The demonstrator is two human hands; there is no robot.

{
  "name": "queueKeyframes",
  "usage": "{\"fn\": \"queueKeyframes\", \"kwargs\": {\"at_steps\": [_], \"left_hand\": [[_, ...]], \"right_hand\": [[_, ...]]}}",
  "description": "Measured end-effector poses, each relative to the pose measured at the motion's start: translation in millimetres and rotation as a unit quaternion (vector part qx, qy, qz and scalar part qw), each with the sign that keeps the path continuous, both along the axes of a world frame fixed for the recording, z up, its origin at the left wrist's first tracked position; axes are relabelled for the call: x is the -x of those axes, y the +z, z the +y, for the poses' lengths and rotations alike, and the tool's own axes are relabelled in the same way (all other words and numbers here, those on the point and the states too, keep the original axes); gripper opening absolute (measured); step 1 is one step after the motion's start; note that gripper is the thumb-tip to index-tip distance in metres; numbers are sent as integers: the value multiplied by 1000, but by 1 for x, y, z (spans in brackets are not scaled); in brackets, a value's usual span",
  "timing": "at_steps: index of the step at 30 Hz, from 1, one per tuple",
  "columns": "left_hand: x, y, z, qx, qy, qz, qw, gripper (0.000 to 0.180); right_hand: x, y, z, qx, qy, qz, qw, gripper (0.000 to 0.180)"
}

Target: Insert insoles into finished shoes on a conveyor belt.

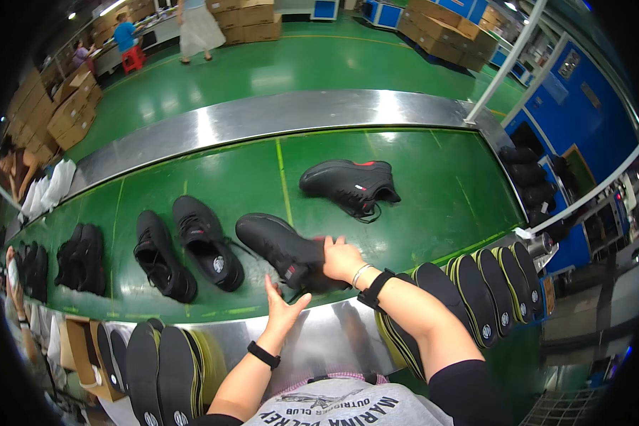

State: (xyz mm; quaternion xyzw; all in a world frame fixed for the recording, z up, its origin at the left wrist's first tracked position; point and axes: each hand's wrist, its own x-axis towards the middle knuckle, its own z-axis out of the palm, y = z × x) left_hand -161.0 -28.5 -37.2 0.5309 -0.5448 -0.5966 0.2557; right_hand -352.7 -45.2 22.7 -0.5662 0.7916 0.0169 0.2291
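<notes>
"How many shoes are on the belt [440, 192]?"

"Six I can count: the held shoe [271, 238] by the middle of the front edge, a loose shoe [341, 177] nearer the far edge, a pair [195, 224] to the left, and another pair [85, 259] towards the left end. Further dark shoes [32, 270] there are too crowded to count."

"What's the held one like?"

"Black, with a small reddish mark near the ankle opening; toe pointing left and away, heel end blurred."

"And the hands?"

"The right hand [342, 260] has its fingers clamped on the heel end. The left hand [284, 312] has thumb and fingers apart, just beside it; whether they touch, I can't tell."

"Insoles?"

"Overlapping dark insoles [440, 292] along the front edge, left and right; too overlapped to count."
</notes>
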Motion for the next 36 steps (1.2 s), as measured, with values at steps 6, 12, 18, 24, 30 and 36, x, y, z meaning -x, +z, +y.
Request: {"fn": "queueKeyframes", "kwargs": {"at_steps": [6,12,18,24,30,36], "left_hand": [[6,-4,-12,154,13,88,984,103],[15,-17,-13,46,-4,36,998,87],[23,-12,-6,81,8,16,997,87],[19,22,-11,38,-39,9,998,78],[-7,56,13,163,-26,-34,986,75],[-34,55,57,226,-37,-65,971,74]], "right_hand": [[38,10,3,-261,28,-422,868,49],[127,-22,-51,161,-503,-259,809,59],[133,-62,-68,254,-470,-518,668,64],[102,-41,-82,313,-398,-660,555,38],[12,9,1,161,-431,-791,403,20],[-75,16,136,52,-442,-858,257,26]]}}
